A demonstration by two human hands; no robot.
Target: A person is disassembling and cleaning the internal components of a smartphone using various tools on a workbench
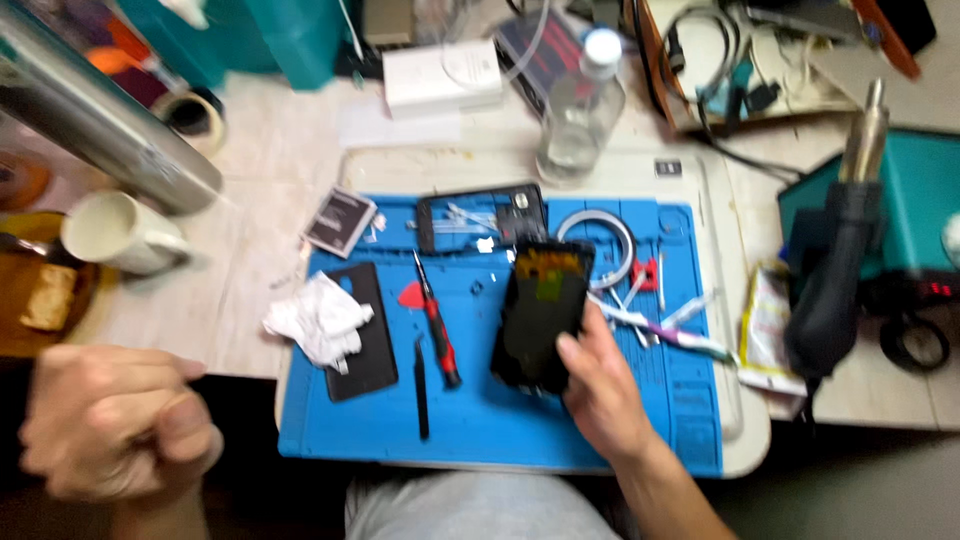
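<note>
My right hand grips a black phone screen panel by its lower right edge and holds it tilted over the blue work mat. My left hand is a closed fist with nothing in it, off the mat at the lower left and blurred. On the mat lie a red-handled screwdriver, black tweezers, a black back cover, a crumpled white cloth, a red pick and an open phone frame.
A hot-air gun stands in its holder at the right beside a teal station. A clear bottle, a white box, a white mug, a tape roll and a metal tube ring the mat.
</note>
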